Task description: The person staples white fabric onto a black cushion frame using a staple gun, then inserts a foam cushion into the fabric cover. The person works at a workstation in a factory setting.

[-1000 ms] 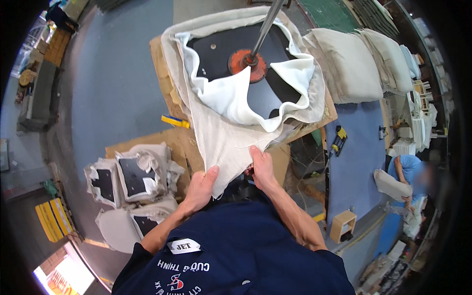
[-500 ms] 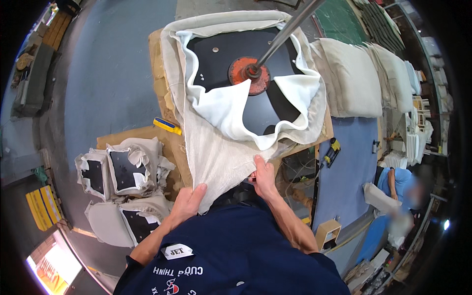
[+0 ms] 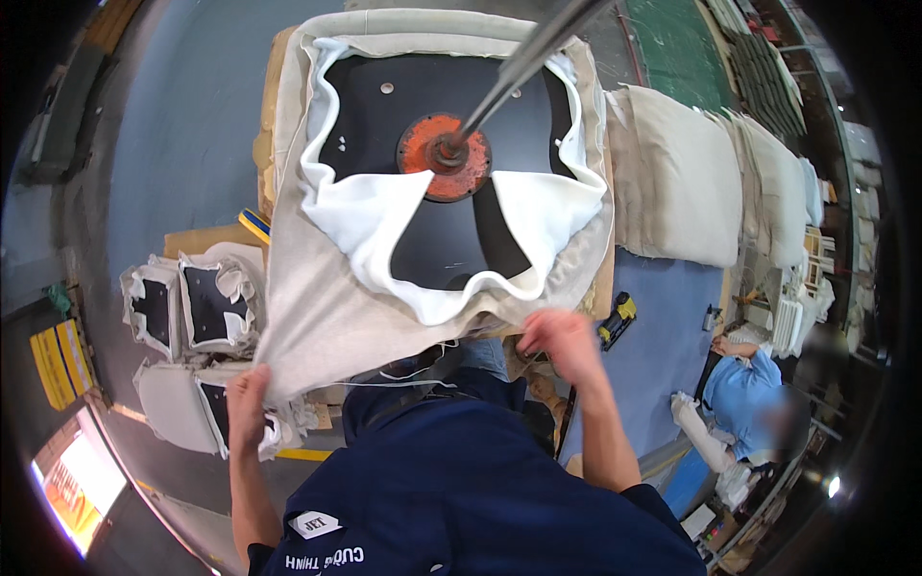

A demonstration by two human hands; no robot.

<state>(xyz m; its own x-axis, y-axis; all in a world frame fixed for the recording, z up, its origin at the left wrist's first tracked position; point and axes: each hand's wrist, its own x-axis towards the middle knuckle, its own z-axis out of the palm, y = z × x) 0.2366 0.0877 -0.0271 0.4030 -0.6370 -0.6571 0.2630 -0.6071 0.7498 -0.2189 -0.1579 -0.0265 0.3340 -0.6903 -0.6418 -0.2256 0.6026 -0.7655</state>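
Note:
A beige fabric cover [image 3: 317,317] surrounds an upside-down cushion with a black base panel [image 3: 370,106] and wavy white lining [image 3: 370,216]. On the panel presses a round orange disc [image 3: 471,173] at the end of a metal rod [image 3: 523,67]. My left hand [image 3: 248,408] is closed on the cover's loose near corner, drawing it out tight toward the lower left. Beside the cover's near edge, my right hand [image 3: 569,346] has curled fingers, slightly blurred; whether it grips the fabric is unclear. A thin white cord [image 3: 403,385] runs from near the left corner.
Stacked beige cushions [image 3: 677,178] stand to the right. Smaller covered seats [image 3: 178,408] lie at the left. A yellow-and-black tool [image 3: 618,320] rests on the blue surface [image 3: 663,365]. A blue-and-yellow tool [image 3: 254,226] lies by the cover. Another person [image 3: 744,398] works at far right.
My left hand has pulled the cover's corner outward to the left, stretching the fabric. My right hand has shifted right along the near edge. The cushion appears farther left in view.

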